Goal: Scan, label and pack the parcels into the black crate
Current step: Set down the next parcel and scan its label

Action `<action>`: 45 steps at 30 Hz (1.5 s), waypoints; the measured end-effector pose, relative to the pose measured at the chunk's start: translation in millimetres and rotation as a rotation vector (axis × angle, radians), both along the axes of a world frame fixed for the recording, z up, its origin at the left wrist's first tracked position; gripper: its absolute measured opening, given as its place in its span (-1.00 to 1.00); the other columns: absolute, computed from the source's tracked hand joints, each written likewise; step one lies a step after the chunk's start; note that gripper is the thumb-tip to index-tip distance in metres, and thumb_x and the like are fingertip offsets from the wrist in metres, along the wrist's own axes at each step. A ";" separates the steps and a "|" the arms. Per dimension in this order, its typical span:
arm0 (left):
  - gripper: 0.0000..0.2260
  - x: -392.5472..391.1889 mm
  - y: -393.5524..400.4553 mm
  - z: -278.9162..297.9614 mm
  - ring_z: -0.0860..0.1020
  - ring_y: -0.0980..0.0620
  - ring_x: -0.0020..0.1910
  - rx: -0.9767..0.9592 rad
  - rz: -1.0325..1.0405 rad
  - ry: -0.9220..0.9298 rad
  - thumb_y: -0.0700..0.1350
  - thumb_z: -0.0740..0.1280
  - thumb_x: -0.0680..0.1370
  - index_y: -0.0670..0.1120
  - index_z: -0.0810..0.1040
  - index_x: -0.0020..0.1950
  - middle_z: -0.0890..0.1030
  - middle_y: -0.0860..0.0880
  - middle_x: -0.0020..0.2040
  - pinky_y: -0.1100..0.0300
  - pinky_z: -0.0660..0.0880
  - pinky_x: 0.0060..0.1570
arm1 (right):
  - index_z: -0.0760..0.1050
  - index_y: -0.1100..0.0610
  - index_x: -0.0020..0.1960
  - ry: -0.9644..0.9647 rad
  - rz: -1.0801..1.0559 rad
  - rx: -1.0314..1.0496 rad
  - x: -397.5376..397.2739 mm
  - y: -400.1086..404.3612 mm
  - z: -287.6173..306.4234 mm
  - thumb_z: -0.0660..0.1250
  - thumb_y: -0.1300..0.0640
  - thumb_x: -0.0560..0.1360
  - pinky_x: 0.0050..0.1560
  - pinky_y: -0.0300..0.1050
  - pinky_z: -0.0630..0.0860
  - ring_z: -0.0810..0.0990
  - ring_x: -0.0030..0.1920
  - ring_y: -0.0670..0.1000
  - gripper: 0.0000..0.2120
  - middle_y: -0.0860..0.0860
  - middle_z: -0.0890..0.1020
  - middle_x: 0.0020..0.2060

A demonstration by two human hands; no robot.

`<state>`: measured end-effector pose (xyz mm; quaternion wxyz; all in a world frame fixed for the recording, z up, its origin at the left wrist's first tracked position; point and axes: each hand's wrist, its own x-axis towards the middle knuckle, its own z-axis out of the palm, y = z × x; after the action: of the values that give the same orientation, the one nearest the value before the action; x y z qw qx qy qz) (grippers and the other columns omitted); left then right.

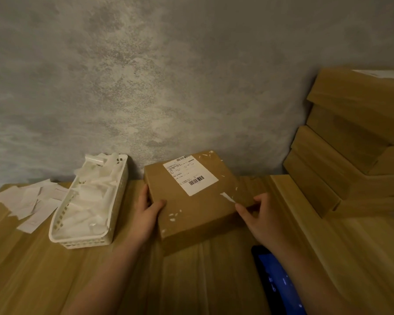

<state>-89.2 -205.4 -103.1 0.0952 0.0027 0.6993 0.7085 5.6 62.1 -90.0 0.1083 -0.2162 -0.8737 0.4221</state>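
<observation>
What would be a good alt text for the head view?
Both hands hold a labelled cardboard parcel on a wooden table, left hand and right hand gripping its sides. A white basket lies left, stacked boxes right.

A wooden table [43, 269] with pale grain runs across the lower part of the view, set against a mottled grey wall [146, 76]. On the left of the table stands a white perforated plastic basket [77, 243], long and narrow, filled with crumpled white paper backing strips. Just to the left of the basket, loose white paper slips [30, 201] lie scattered flat on the table, some overlapping, the nearest touching the basket's side. Near the lower right edge a dark phone [276, 283] lies on the table, its screen glowing blue; what it displays is too blurred to read.
</observation>
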 end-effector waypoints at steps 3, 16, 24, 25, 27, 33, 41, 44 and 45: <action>-0.49 -14.2 7.3 5.7 0.62 -0.02 0.10 0.053 -0.026 -0.037 -0.16 0.24 0.63 0.13 0.21 0.55 0.51 -0.01 0.30 0.15 0.59 -0.10 | 0.30 0.00 0.07 0.000 0.006 0.096 7.8 -4.6 4.6 0.37 -0.20 0.46 -0.29 -0.20 0.55 0.57 -0.21 -0.08 -0.61 -0.06 0.53 -0.14; -0.60 -19.7 -8.5 -23.0 0.60 -0.14 0.24 0.144 -0.061 -0.056 0.15 0.20 0.61 0.12 0.42 0.44 0.60 -0.07 0.30 -0.22 0.46 0.28 | 0.15 0.07 0.47 -0.290 0.011 0.297 66.1 16.0 13.4 0.24 -0.29 0.50 0.05 -0.20 0.46 0.52 0.16 -0.01 -0.29 0.06 0.47 0.29; -0.50 4.0 -23.1 -40.8 0.46 -0.01 0.40 0.019 -0.121 0.078 0.39 0.14 0.54 0.29 0.36 0.45 0.50 0.09 0.41 -0.18 0.33 0.39 | 0.08 0.09 0.51 -0.544 0.064 0.337 108.6 11.6 -12.9 0.21 -0.63 0.14 0.24 -0.15 0.43 0.45 0.26 -0.01 0.18 0.02 0.39 0.35; -0.51 2.2 -23.9 -41.8 0.45 0.00 0.41 -0.006 -0.131 0.091 0.40 0.11 0.56 0.30 0.34 0.46 0.49 0.10 0.42 -0.18 0.31 0.40 | 0.00 0.09 0.53 -0.549 0.085 0.350 111.3 10.3 -16.4 0.24 -0.62 0.13 0.28 -0.13 0.41 0.42 0.29 -0.01 0.22 0.02 0.35 0.37; -0.50 -1.3 -26.0 -43.7 0.42 0.01 0.43 -0.042 -0.148 0.102 0.41 0.09 0.56 0.31 0.32 0.47 0.46 0.13 0.43 -0.19 0.28 0.42 | -0.09 0.10 0.55 -0.555 0.102 0.385 114.4 8.1 -18.1 0.33 -0.53 0.18 0.30 -0.15 0.38 0.39 0.32 0.00 0.21 0.04 0.30 0.39; -0.50 -1.6 -26.2 -43.9 0.42 0.04 0.43 -0.061 -0.164 0.134 0.39 0.07 0.57 0.29 0.32 0.48 0.47 0.13 0.43 -0.17 0.28 0.43 | 0.22 0.08 0.40 -0.472 0.045 0.363 109.9 8.1 -21.3 0.45 -0.28 0.27 -0.02 -0.25 0.44 0.43 0.02 -0.08 -0.14 -0.01 0.40 0.11; -0.58 8.6 -24.1 -35.9 0.39 0.13 0.43 -0.109 -0.115 0.132 0.35 0.06 0.59 0.38 0.30 0.44 0.43 0.23 0.43 -0.07 0.28 0.44 | 0.38 -0.13 0.03 -0.267 0.079 0.364 84.1 24.4 38.4 0.42 -0.33 0.24 -0.17 -0.20 0.52 0.48 -0.15 -0.14 -0.52 -0.08 0.43 -0.09; -0.65 15.2 -19.8 -29.5 0.37 0.27 0.39 -0.161 -0.093 0.161 0.18 0.02 0.68 0.35 0.30 0.46 0.40 0.24 0.43 0.18 0.26 0.35 | 0.37 -0.13 0.00 -0.291 0.129 0.367 60.9 23.6 69.0 0.44 -0.32 0.27 -0.21 -0.19 0.49 0.49 -0.14 -0.12 -0.55 -0.10 0.41 -0.08; -0.65 16.2 -19.1 -27.9 0.37 0.32 0.36 -0.171 -0.086 0.171 0.16 0.02 0.68 0.32 0.30 0.47 0.40 0.23 0.44 0.24 0.26 0.31 | 0.37 -0.12 0.01 -0.282 0.144 0.374 52.8 22.3 76.6 0.45 -0.32 0.26 -0.22 -0.19 0.49 0.50 -0.14 -0.11 -0.53 -0.09 0.42 -0.07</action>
<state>-73.1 -224.5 -131.0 0.0655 0.0848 0.7620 0.6386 58.4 84.4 -13.4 -0.0069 -0.1864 -0.9562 0.2254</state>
